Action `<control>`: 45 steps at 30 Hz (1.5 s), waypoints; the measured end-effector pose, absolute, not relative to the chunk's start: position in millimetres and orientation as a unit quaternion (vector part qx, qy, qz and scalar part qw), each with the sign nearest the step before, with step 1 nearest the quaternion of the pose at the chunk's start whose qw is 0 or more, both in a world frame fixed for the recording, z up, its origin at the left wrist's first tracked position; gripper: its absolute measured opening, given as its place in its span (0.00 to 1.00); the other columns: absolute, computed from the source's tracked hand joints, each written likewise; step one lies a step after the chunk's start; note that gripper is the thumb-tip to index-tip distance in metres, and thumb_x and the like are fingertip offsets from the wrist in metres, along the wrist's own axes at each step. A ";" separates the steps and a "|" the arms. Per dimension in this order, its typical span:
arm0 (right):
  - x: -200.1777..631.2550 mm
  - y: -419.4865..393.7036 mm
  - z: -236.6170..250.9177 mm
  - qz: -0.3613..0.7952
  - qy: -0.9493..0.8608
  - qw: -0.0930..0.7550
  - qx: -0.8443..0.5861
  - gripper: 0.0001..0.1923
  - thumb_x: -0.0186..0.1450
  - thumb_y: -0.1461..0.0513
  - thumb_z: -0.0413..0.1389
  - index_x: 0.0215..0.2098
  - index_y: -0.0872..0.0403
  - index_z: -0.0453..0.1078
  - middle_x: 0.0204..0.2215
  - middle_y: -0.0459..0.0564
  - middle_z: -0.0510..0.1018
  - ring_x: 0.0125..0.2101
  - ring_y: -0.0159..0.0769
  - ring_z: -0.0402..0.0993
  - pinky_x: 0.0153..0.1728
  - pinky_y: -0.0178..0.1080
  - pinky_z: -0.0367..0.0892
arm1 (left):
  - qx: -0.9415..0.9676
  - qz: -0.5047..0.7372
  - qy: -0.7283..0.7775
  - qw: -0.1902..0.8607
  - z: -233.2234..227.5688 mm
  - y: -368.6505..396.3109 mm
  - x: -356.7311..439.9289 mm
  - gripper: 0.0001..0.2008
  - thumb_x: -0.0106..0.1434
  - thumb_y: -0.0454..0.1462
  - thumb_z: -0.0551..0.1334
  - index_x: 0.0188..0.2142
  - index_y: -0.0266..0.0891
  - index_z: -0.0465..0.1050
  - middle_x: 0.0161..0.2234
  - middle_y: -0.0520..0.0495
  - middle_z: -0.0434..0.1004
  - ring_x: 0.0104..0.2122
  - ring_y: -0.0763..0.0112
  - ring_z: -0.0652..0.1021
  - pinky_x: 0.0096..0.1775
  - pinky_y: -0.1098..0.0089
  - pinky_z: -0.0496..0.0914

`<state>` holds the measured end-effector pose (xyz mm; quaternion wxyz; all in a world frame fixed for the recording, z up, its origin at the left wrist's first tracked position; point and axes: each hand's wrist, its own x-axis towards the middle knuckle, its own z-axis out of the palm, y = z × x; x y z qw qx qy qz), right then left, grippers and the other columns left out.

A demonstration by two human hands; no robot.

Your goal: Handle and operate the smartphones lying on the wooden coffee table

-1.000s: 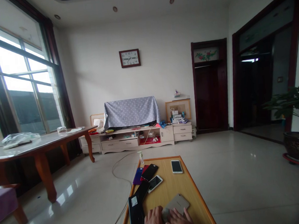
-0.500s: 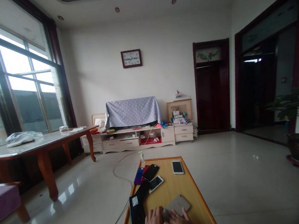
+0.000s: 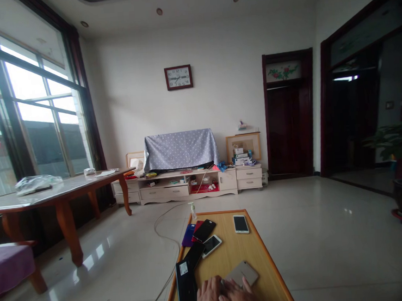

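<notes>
Both hands lie low at the near end of the wooden counter [image 3: 261, 261], side by side and touching. The left hand [image 3: 208, 299] rests palm down, its fingers [image 3: 211, 285] laid flat and close together, reaching onto the near corner of a gold phone [image 3: 241, 274]. The right hand [image 3: 241, 300] lies just beside it, fingers [image 3: 245, 284] slightly spread and also flat on the same phone's near edge. Neither hand pinches or lifts the phone; it lies face down and slantwise on the counter, directly ahead of the fingertips and partly covered by them.

Just left of the left hand's fingers lies a large dark phone [image 3: 185, 285] with a white sticker, running along the counter's left edge. Beyond the fingers, farther up the counter, a black phone [image 3: 194, 255] and a white-framed phone [image 3: 211, 245] lie touching. Farther still sits a cluster of a black phone [image 3: 204, 230] overlapping a red one [image 3: 197, 226] and a purple one [image 3: 188, 235]. Well apart, ahead and to the right of the fingers, a white phone [image 3: 240, 224] lies alone near the far end. A small pump bottle [image 3: 193, 211] stands on the floor just past the counter's far left corner, with a grey cable [image 3: 158, 228] looping across the tiles beside it.
</notes>
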<state>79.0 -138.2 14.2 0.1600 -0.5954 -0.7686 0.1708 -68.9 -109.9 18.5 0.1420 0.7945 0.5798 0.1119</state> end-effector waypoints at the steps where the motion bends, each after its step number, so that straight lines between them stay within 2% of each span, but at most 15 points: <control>1: 83.0 -136.9 16.2 0.168 -0.762 0.165 -0.603 0.30 0.74 0.46 0.37 0.67 0.43 0.65 0.65 0.51 0.69 0.67 0.51 0.61 0.68 0.64 0.43 | 0.794 0.108 0.581 0.141 19.6 -109.7 -68.7 0.26 0.60 0.43 0.54 0.59 0.49 0.66 0.59 0.47 0.73 0.58 0.60 0.69 0.56 0.62 0.61; 6: 121.3 -120.9 28.0 0.101 -0.684 0.155 -0.706 0.29 0.75 0.47 0.35 0.63 0.42 0.69 0.66 0.51 0.68 0.68 0.49 0.59 0.69 0.63 0.39 | 0.796 0.095 0.578 0.150 26.6 -111.5 -67.6 0.41 0.48 0.51 0.65 0.61 0.46 0.65 0.61 0.44 0.71 0.60 0.52 0.68 0.58 0.60 0.60; 11: 103.8 -122.3 21.7 0.116 -0.699 0.141 -0.691 0.32 0.75 0.48 0.33 0.65 0.48 0.67 0.67 0.54 0.65 0.69 0.50 0.56 0.69 0.63 0.40 | 0.797 0.120 0.577 0.131 17.5 -110.9 -68.3 0.34 0.52 0.50 0.63 0.59 0.47 0.66 0.58 0.45 0.74 0.58 0.56 0.69 0.57 0.62 0.60; 14: 79.8 -132.3 16.7 0.162 -0.756 0.142 -0.619 0.30 0.75 0.52 0.35 0.68 0.48 0.63 0.67 0.51 0.65 0.68 0.48 0.58 0.69 0.60 0.43 | 0.795 0.124 0.579 0.135 12.7 -109.8 -68.4 0.25 0.61 0.45 0.55 0.58 0.48 0.67 0.57 0.46 0.74 0.57 0.59 0.70 0.56 0.63 0.61; 16: 76.9 -134.2 16.3 0.169 -0.775 0.143 -0.592 0.29 0.75 0.53 0.35 0.69 0.46 0.62 0.67 0.50 0.66 0.68 0.47 0.59 0.70 0.60 0.41 | 0.792 0.126 0.581 0.138 13.7 -110.4 -68.1 0.24 0.63 0.43 0.53 0.57 0.47 0.68 0.57 0.46 0.75 0.57 0.60 0.71 0.55 0.63 0.61; 19: 93.7 -125.6 18.9 0.134 -0.758 0.149 -0.621 0.29 0.75 0.54 0.33 0.66 0.46 0.65 0.66 0.50 0.67 0.68 0.47 0.59 0.70 0.63 0.35 | 0.792 0.114 0.583 0.138 20.2 -113.2 -67.1 0.29 0.58 0.47 0.58 0.59 0.46 0.66 0.58 0.45 0.74 0.58 0.57 0.70 0.57 0.62 0.60; 23: 113.2 -110.4 18.7 0.093 -0.687 0.145 -0.706 0.29 0.74 0.53 0.36 0.64 0.46 0.68 0.66 0.53 0.68 0.68 0.48 0.58 0.69 0.64 0.39 | 0.794 0.100 0.583 0.141 24.7 -115.2 -66.8 0.40 0.49 0.51 0.64 0.61 0.45 0.65 0.60 0.44 0.72 0.60 0.54 0.68 0.58 0.61 0.59; 30: 78.7 -120.9 17.4 0.169 -0.764 0.177 -0.597 0.28 0.73 0.60 0.38 0.66 0.43 0.66 0.66 0.50 0.68 0.67 0.46 0.60 0.69 0.61 0.35 | 0.796 0.111 0.578 0.145 12.0 -110.2 -70.5 0.36 0.54 0.49 0.60 0.63 0.47 0.63 0.62 0.44 0.70 0.60 0.56 0.67 0.58 0.62 0.58; 32: 75.9 -120.3 26.0 0.165 -0.761 0.183 -0.600 0.27 0.73 0.60 0.37 0.63 0.43 0.69 0.63 0.52 0.73 0.65 0.46 0.64 0.69 0.62 0.35 | 0.797 0.111 0.576 0.144 13.1 -110.1 -70.4 0.36 0.54 0.48 0.60 0.63 0.47 0.63 0.62 0.45 0.70 0.60 0.55 0.68 0.58 0.62 0.58; 35: 83.7 -112.2 39.8 0.138 -0.755 0.172 -0.618 0.27 0.74 0.59 0.36 0.53 0.43 0.76 0.54 0.52 0.81 0.59 0.45 0.72 0.68 0.62 0.37 | 0.800 0.106 0.574 0.138 20.4 -112.1 -68.6 0.37 0.52 0.48 0.61 0.62 0.46 0.64 0.60 0.44 0.72 0.59 0.54 0.68 0.57 0.62 0.59; 38: 99.6 -102.4 44.5 0.122 -0.743 0.163 -0.637 0.27 0.74 0.57 0.37 0.49 0.44 0.78 0.51 0.52 0.82 0.56 0.45 0.75 0.67 0.62 0.40 | 0.800 0.101 0.576 0.138 28.7 -115.0 -66.5 0.35 0.50 0.50 0.62 0.58 0.46 0.66 0.57 0.44 0.74 0.58 0.54 0.69 0.56 0.62 0.60; 42: 126.5 -96.5 35.0 0.112 -0.714 0.158 -0.673 0.25 0.74 0.56 0.38 0.55 0.45 0.76 0.60 0.52 0.76 0.64 0.47 0.66 0.68 0.62 0.38 | 0.797 0.103 0.580 0.135 33.6 -116.5 -64.7 0.32 0.50 0.52 0.63 0.54 0.45 0.69 0.54 0.44 0.75 0.56 0.54 0.70 0.54 0.61 0.61; 45: 143.8 -100.5 24.7 0.105 -0.690 0.154 -0.699 0.27 0.73 0.56 0.38 0.63 0.47 0.69 0.64 0.53 0.71 0.66 0.46 0.62 0.69 0.59 0.38 | 0.796 0.109 0.580 0.137 34.9 -116.7 -64.1 0.31 0.50 0.52 0.63 0.52 0.45 0.69 0.52 0.43 0.75 0.55 0.54 0.70 0.54 0.60 0.61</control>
